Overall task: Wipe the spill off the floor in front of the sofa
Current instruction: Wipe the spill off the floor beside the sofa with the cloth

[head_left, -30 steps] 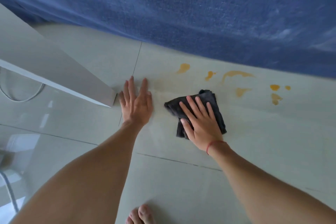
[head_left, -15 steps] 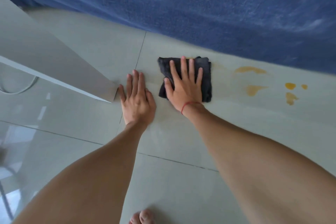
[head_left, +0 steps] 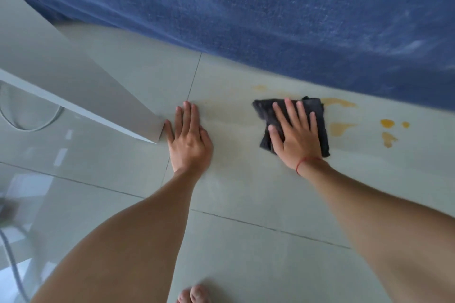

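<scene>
Right hand [head_left: 296, 136]: flat, fingers spread, palm pressed down on the dark folded cloth [head_left: 322, 125], which lies on the tiled floor [head_left: 246, 192] just in front of the blue sofa [head_left: 246, 19]. Left hand [head_left: 188, 140]: flat on the floor, fingers extended and close together, holding nothing, its thumb side next to the corner of a white bench [head_left: 73, 91]. Spill [head_left: 341, 128]: orange patches and drops on the floor right of the cloth, one faint spot above and left of it, pale smears between the hands. A red string [head_left: 304, 162] circles the right wrist
</scene>
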Tool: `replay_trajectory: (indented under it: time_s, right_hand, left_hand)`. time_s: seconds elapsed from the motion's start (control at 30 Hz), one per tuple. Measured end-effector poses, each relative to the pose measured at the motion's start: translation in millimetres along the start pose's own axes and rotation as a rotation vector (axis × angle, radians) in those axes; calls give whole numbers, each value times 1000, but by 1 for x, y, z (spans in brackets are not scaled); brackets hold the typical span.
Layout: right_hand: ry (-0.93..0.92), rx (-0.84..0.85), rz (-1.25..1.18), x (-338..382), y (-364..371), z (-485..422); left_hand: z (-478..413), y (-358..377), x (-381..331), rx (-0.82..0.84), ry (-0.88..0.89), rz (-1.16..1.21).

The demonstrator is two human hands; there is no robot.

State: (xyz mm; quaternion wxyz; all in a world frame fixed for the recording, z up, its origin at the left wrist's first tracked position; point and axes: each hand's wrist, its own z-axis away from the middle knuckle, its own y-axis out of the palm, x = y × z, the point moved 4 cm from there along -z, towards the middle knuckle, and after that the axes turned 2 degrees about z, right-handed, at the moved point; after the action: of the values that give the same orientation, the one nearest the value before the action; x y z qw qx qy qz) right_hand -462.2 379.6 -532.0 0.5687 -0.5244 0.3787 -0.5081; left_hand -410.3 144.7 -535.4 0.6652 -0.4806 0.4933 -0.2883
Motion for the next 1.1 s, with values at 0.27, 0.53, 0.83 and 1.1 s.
replay_trajectory:
  time_s: [0.27, 0.53, 0.83, 1.1]
  right_hand:
    - [104, -13, -65, 62, -3, -60]
    - [-217, 41, -66, 83, 8, 6]
    - [-166, 29, -14, 42, 1, -8]
    - [-177, 55, -48, 124, 0, -59]
  left_hand:
    - [-1, 3, 0, -33, -15, -9]
    - [13, -7, 3, 10, -44, 4]
    - [34, -7, 19, -50, -60, -71]
    - [33, -5, 22, -82, -42, -50]
